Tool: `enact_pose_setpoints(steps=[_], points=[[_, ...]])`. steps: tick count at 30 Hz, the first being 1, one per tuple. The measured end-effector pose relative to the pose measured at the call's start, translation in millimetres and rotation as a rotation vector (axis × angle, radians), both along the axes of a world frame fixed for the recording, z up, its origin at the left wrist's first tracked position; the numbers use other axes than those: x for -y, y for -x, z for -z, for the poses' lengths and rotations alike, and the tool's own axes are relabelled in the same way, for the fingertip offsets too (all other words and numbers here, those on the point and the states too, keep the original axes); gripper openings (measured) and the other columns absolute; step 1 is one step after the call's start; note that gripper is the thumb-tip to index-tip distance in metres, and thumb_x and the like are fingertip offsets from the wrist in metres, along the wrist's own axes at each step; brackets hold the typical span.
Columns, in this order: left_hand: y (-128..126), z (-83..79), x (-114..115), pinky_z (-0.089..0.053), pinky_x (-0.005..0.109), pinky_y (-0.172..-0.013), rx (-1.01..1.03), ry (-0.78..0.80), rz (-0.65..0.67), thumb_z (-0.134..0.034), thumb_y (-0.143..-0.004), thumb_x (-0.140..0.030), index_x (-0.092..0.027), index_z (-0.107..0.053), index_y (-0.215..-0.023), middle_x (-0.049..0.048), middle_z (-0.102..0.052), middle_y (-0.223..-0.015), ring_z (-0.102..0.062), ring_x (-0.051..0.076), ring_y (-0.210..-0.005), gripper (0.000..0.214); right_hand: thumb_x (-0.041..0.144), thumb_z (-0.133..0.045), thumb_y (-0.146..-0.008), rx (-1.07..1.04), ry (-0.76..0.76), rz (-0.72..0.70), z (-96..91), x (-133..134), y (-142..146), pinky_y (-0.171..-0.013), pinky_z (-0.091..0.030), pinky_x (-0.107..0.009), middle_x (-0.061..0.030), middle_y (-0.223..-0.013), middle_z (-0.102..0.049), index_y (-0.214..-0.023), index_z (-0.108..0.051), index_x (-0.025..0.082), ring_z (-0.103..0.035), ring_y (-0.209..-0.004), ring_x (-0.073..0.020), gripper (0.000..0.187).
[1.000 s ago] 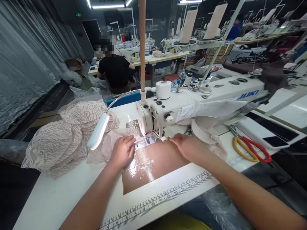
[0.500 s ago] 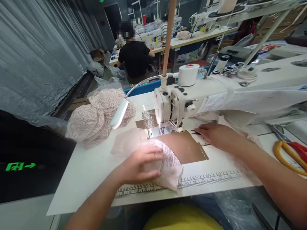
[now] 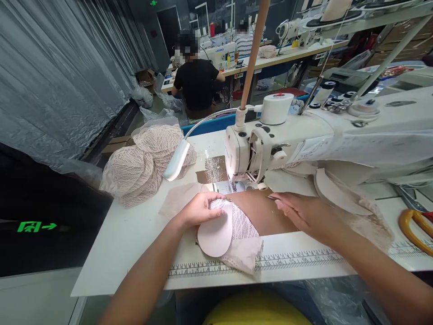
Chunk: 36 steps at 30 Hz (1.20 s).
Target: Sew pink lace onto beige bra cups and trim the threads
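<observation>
My left hand [image 3: 199, 209] is closed on a pale pink lace cup piece [image 3: 233, 234] with a smooth oval pad, lying on the white sewing table [image 3: 135, 243] just in front of the needle. My right hand [image 3: 299, 211] lies flat, fingers stretched toward the lace piece, over the brown taped patch [image 3: 259, 212] under the presser foot. A thin dark tool seems to lie under its fingertips, though I cannot be sure. The white sewing machine [image 3: 304, 135] stands right behind both hands.
A heap of pink lace pieces [image 3: 142, 162] sits at the table's far left beside the gooseneck lamp [image 3: 176, 160]. More padded cups [image 3: 338, 192] lie at the right, with yellow-and-red scissors [image 3: 414, 225] beyond. A printed ruler [image 3: 270, 262] runs along the front edge. A person in black [image 3: 196, 85] sits at another station behind.
My left hand has brought a lace cup piece from the left pile to the spot before the needle and turned it pad-side up. My right hand slid left toward it. The camera shifted left.
</observation>
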<state>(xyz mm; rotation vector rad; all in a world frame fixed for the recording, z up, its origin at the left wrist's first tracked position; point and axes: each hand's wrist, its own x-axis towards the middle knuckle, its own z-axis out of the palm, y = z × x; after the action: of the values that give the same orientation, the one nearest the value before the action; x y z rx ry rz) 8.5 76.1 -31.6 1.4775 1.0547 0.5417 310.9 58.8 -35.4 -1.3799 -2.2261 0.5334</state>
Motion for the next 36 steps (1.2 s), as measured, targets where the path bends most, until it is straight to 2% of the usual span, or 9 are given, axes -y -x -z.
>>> enact_pose_setpoints(steps=[4,6,9,15,22,26,32,34,36], points=[[1,-0.8,5,-0.044,0.023,-0.061,0.177,0.151,0.022,-0.073,-0.073,-0.035,-0.012,-0.066,-0.096,0.0063,-0.065,-0.084,-0.059,0.015,-0.071,0.033,0.046,-0.031,-0.094,-0.039,0.155,-0.077,-10.6,6,35,-0.083,-0.05,-0.04,-0.0059,-0.118,-0.065,-0.122,-0.059,0.023,-0.061,-0.104,-0.0272,0.046],[2,-0.9,7,-0.042,0.022,-0.059,0.203,0.18,0.009,-0.073,-0.074,-0.036,-0.013,-0.067,-0.092,0.0041,-0.063,-0.079,-0.056,0.013,-0.067,0.03,0.046,-0.03,-0.094,-0.109,0.204,-0.121,-13.2,5,48,-0.095,-0.045,-0.042,-0.0045,-0.127,-0.06,-0.125,-0.058,0.023,-0.055,-0.116,-0.0269,0.048],[2,-0.9,9,-0.041,0.022,-0.062,0.223,0.19,0.003,-0.073,-0.074,-0.035,-0.013,-0.068,-0.089,0.0039,-0.063,-0.079,-0.054,0.012,-0.07,0.027,0.046,-0.034,-0.094,-0.168,0.233,-0.162,-12.2,1,60,-0.101,-0.041,-0.042,-0.0043,-0.127,-0.06,-0.125,-0.059,0.022,-0.053,-0.119,-0.0259,0.047],[-1,-2.9,14,-0.04,0.024,-0.062,0.246,0.194,0.015,-0.069,-0.077,-0.041,-0.014,-0.071,-0.087,0.0033,-0.064,-0.075,-0.053,0.013,-0.067,0.029,0.046,-0.051,-0.087,-0.19,0.26,-0.17,-13.9,-2,67,-0.097,-0.045,-0.039,-0.0055,-0.118,-0.066,-0.114,-0.067,0.022,-0.059,-0.11,-0.0258,0.04],[-4,-0.4,15,-0.041,0.028,-0.061,0.205,0.134,0.038,-0.068,-0.074,-0.049,-0.013,-0.073,-0.085,0.0053,-0.064,-0.073,-0.054,0.017,-0.07,0.038,0.036,-0.051,-0.088,-0.225,0.312,-0.255,-24.2,-1,80,-0.081,-0.047,-0.033,-0.0037,-0.106,-0.068,-0.109,-0.064,0.024,-0.061,-0.096,-0.0215,0.027],[-2,2.6,14,-0.027,0.025,-0.053,0.197,0.119,0.061,-0.068,-0.075,-0.049,-0.012,-0.068,-0.071,-0.001,-0.048,-0.057,-0.039,0.01,-0.057,0.037,0.031,-0.053,-0.087,-0.248,0.329,-0.268,-21.9,-2,88,-0.072,-0.045,-0.03,-0.0023,-0.094,-0.068,-0.1,-0.064,0.023,-0.06,-0.084,-0.0187,0.02],[-5,-1.2,16,-0.012,0.026,-0.051,0.187,0.104,0.097,-0.064,-0.078,-0.047,-0.014,-0.044,-0.053,-0.0048,-0.023,-0.058,-0.018,0.007,-0.055,0.047,0.036,-0.049,-0.089,-0.343,0.362,-0.242,-12.9,-2,93,-0.074,-0.045,-0.031,-0.0027,-0.09,-0.068,-0.093,-0.066,0.022,-0.061,-0.084,-0.0182,0.022],[-7,-3.2,16,-0.015,0.025,-0.05,0.196,0.089,0.104,-0.063,-0.08,-0.046,-0.014,-0.046,-0.054,-0.0045,-0.026,-0.057,-0.021,0.007,-0.055,0.044,0.036,-0.05,-0.088,-0.4,0.37,-0.192,-9.9,-3,94,-0.074,-0.046,-0.031,-0.0036,-0.09,-0.067,-0.091,-0.065,0.02,-0.061,-0.084,-0.0183,0.022],[-9,-4.3,15,-0.024,0.024,-0.053,0.209,0.069,0.107,-0.062,-0.081,-0.044,-0.013,-0.057,-0.062,-0.0029,-0.037,-0.059,-0.032,0.009,-0.057,0.037,0.038,-0.056,-0.084,-0.463,0.412,-0.143,-7.5,-3,95,-0.075,-0.047,-0.032,-0.0044,-0.095,-0.066,-0.098,-0.063,0.02,-0.061,-0.087,-0.019,0.024]])
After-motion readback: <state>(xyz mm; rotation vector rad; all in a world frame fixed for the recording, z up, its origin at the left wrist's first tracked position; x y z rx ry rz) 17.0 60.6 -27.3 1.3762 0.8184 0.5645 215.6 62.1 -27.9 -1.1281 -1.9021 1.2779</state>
